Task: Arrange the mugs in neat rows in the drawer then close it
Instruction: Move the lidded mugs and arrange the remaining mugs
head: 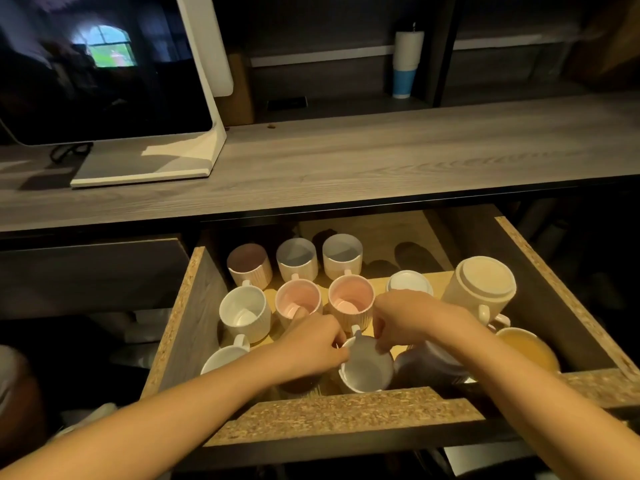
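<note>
Fingers: your fingers (341,346) of both hands are pinching the rim of the white mug (366,370) at the drawer's front; the left hand (313,348) is gripping its left edge, the right hand (403,320) its far edge beside the handle.
Bench: the grey wood bench (381,150) is carrying a monitor (104,64) above the open drawer (180,317).
Drawer: it is standing pulled out, holding every mug.
Large mugs: two are sitting right, one cream mug (483,289) upside down, one yellow mug (528,346) partly hidden by your forearm.
Back row: three ribbed mugs (297,258) are standing upright in line.
Middle row: one white, two pink mugs (298,297), then one inverted white one are forming a line.
Front: a white rim at left, a dark mug under your left wrist and a purple one under your right are showing, so roughly twelve in all.
Handling: you are likely holding stiff, glazed, breakable ceramic; it is probably slippery, so the handle or opposite rim edges are offering the safest hold.
</note>
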